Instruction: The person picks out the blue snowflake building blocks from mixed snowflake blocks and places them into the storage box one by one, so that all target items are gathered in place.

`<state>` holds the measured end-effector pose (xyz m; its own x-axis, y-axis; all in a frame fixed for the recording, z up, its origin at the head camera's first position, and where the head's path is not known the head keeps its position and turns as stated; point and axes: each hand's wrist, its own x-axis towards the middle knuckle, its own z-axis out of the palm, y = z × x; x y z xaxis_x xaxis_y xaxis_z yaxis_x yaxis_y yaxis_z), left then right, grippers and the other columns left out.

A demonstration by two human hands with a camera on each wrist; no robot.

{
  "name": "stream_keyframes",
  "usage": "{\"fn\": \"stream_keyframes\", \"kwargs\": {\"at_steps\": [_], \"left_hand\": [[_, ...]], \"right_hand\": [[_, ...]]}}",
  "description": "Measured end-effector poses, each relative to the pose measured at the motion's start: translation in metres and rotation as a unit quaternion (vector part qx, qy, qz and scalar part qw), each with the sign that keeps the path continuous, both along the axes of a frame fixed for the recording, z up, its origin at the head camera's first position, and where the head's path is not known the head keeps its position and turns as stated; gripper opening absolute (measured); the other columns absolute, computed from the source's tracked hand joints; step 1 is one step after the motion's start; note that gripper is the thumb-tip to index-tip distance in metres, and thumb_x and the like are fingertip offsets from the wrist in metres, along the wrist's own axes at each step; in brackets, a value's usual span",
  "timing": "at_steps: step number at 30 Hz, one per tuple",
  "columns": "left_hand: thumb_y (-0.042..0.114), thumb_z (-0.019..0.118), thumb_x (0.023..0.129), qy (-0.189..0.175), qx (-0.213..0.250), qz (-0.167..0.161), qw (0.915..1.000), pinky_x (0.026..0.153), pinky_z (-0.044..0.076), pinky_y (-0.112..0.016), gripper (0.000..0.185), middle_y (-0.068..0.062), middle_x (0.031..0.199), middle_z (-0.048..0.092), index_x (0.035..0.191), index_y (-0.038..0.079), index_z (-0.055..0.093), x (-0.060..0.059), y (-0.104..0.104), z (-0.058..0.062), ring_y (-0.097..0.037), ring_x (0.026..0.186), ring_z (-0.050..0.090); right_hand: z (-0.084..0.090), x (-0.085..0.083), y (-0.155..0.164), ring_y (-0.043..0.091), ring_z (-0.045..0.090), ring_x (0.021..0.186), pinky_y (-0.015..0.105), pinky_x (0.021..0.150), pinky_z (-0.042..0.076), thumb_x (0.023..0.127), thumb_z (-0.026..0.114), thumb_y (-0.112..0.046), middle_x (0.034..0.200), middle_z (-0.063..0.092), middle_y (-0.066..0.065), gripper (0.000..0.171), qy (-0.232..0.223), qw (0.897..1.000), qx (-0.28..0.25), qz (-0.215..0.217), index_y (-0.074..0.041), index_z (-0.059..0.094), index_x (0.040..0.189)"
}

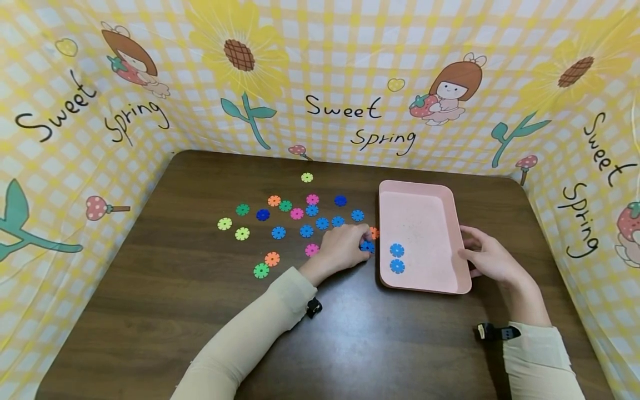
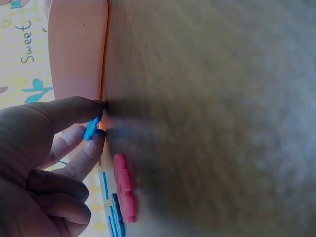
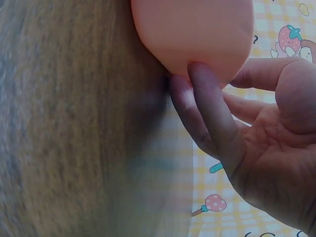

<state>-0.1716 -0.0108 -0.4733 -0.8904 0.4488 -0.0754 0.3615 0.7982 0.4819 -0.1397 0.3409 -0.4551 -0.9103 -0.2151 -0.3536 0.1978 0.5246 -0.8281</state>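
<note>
Pink tray (image 1: 425, 191) edge: right hand (image 1: 492, 258) | left hand (image 1: 342, 247) pinches blue disc (image 1: 367, 246)

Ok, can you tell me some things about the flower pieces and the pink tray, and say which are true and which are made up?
1. The left hand pinches a blue flower-shaped plastic disc between thumb and finger. True.
2. The pink rectangular plastic tray holds two pink discs. False: it holds two blue flower discs.
3. The right hand touches the tray's right side with its fingers. True.
4. The tray sits to the left of the scattered flower discs. False: it sits to their right on the dark wooden table.
5. A yellow flower disc lies farthest back, apart from the others. True.
</note>
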Motion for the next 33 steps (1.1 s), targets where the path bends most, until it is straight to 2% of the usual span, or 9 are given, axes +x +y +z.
{"fn": "stream_keyframes", "kwargs": {"at_steps": [6, 13, 21, 25, 33], "left_hand": [[0.031, 0.084, 0.089, 0.001, 0.017, 0.003, 0.9999, 0.054, 0.047, -0.028, 0.022, 0.013, 0.08, 0.062, 0.106, 0.023, 0.074, -0.001, -0.002, 0.0, -0.008, 0.071, 0.058], [0.034, 0.086, 0.088, -0.008, 0.029, 0.017, 0.9994, 0.061, 0.049, -0.029, 0.024, 0.015, 0.085, 0.066, 0.108, 0.024, 0.077, -0.002, -0.003, 0.0, -0.005, 0.077, 0.06], [0.035, 0.085, 0.089, 0.001, 0.075, 0.028, 0.9968, 0.06, 0.05, -0.027, 0.026, 0.013, 0.089, 0.07, 0.111, 0.023, 0.077, -0.005, -0.006, 0.004, -0.004, 0.078, 0.063], [0.036, 0.084, 0.089, 0.009, 0.118, 0.04, 0.9922, 0.057, 0.05, -0.026, 0.028, 0.012, 0.091, 0.072, 0.113, 0.024, 0.077, -0.008, -0.006, 0.006, -0.003, 0.077, 0.064], [0.034, 0.083, 0.091, 0.012, 0.21, 0.05, 0.9763, 0.057, 0.048, -0.031, 0.029, 0.011, 0.096, 0.074, 0.116, 0.021, 0.076, -0.014, 0.005, 0.013, -0.003, 0.07, 0.062]], "right_hand": [[-0.001, 0.0, 0.0, 0.04, 0.065, 0.109, 0.045, 0.07, 0.062, 0.107, 0.053, -0.007, 0.141, 0.044, 0.041, 0.069, 0.002, 1.0, 0.003, 0.001, 0.003, 0.016, 0.163], [0.0, 0.0, 0.0, 0.04, 0.065, 0.108, 0.045, 0.069, 0.062, 0.107, 0.053, -0.007, 0.14, 0.045, 0.04, 0.068, 0.005, 1.0, 0.005, 0.004, 0.003, 0.016, 0.163], [0.001, 0.0, 0.0, 0.04, 0.065, 0.108, 0.045, 0.069, 0.061, 0.107, 0.053, -0.008, 0.14, 0.045, 0.04, 0.068, 0.006, 1.0, 0.004, 0.005, 0.003, 0.016, 0.163], [0.0, 0.0, 0.0, 0.04, 0.065, 0.108, 0.045, 0.069, 0.061, 0.107, 0.053, -0.007, 0.14, 0.044, 0.04, 0.068, 0.006, 1.0, 0.003, 0.004, 0.002, 0.016, 0.163], [0.0, 0.001, 0.0, 0.039, 0.066, 0.108, 0.045, 0.069, 0.062, 0.106, 0.053, -0.007, 0.141, 0.043, 0.041, 0.069, 0.004, 1.0, 0.001, 0.002, 0.003, 0.016, 0.163]]}}
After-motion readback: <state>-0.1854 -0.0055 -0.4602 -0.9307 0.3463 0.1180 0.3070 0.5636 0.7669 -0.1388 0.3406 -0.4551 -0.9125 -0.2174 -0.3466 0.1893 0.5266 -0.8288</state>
